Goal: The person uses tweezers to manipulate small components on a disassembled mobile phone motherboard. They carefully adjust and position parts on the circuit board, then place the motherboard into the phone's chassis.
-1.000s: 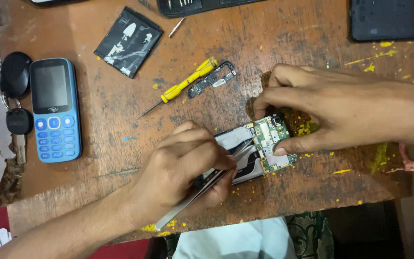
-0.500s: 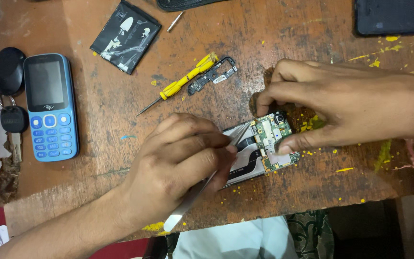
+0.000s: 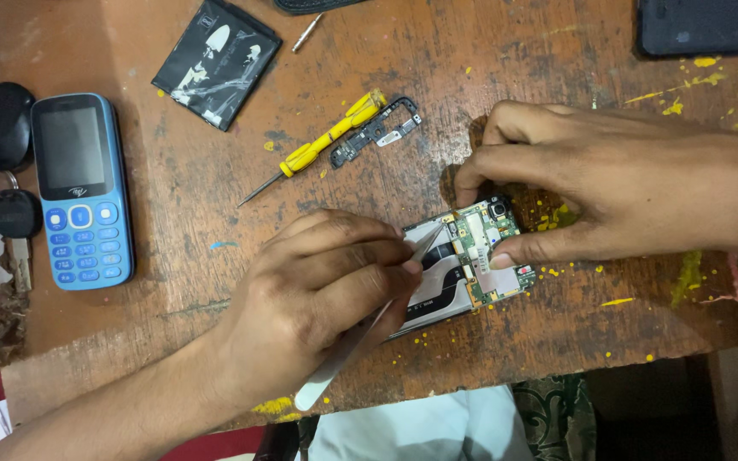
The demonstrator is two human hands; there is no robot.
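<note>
Left hand: our left hand [image 3: 318,299] sat at lower centre of the frame, fingers curled tight around a slim white plastic prying tool [image 3: 360,329], its tip resting on the opened phone.
Right hand: our right hand [image 3: 617,183] reached in from the right edge, thumb and fingertips pinched on the top end of the phone, pressing it to the bench; it held nothing else.
Opened phone: the small opened smartphone with a bare green circuit board and silver shielding [image 3: 463,265] lay tilted just right of centre, between our two hands and touching both.
Bench: the worn brown wooden bench [image 3: 215,196] carried everything and was speckled with yellow flecks, thickest toward the right.
Screwdriver: a thin yellow-handled screwdriver [image 3: 322,145] lay slanted above our left hand, apart from it.
Loose part: a small black plastic frame piece [image 3: 377,132] lay just beside the screwdriver's handle.
Battery: a flat black rectangular battery [image 3: 215,64] lay in the upper left.
Keypad phone: a blue keypad phone with a dark screen [image 3: 83,192] lay at the left, well apart from our hands.
Keys: black key fobs on a ring [image 3: 6,162] lay at the left edge, just beside the keypad phone.
Dark slab: a flat dark device [image 3: 711,26] lay in the upper right corner.
</note>
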